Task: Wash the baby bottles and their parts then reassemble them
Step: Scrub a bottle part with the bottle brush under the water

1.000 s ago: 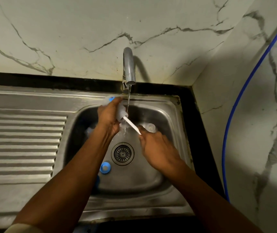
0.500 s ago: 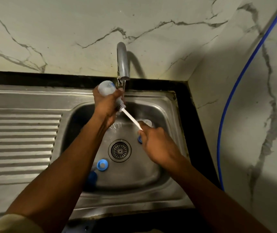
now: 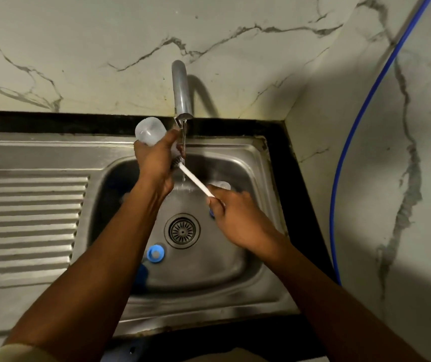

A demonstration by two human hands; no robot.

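The left hand (image 3: 155, 163) has its grip curled round a clear baby bottle (image 3: 149, 130). The bottle's base is tipped up toward the wall and its mouth is turned down toward the basin. The right hand (image 3: 237, 220) has its grip pinched on the near end of a bottle brush (image 3: 196, 181). The brush's white handle slants up to a bristled head at the bottle's mouth. The left hand's fingers partly cover the head, so how far the bristles are inside cannot be told. Bottle and brush are held above and behind the drain (image 3: 182, 231), right under the tap (image 3: 181, 97), and a thin stream of water runs past the bristles.

Further out in the sink (image 3: 251, 163), a light blue ring (image 3: 155, 254) lies just in front and to the left of the drain. A darker blue part (image 3: 141, 274) lies beside the ring, half under the left forearm. Behind and to the right of the drain, a clear part (image 3: 220, 184) shows past the right hand. Well to the left of the drain runs the ribbed draining board (image 3: 26, 218).

The step in hand looks like scrubbing the inside of this bottle, well within the washing stage, since loose parts lie in the basin and nothing is put together. The next move likely calls for driving the brush straight along the neck and twisting it. The left grip will need to stay firm, since wet plastic may slip.
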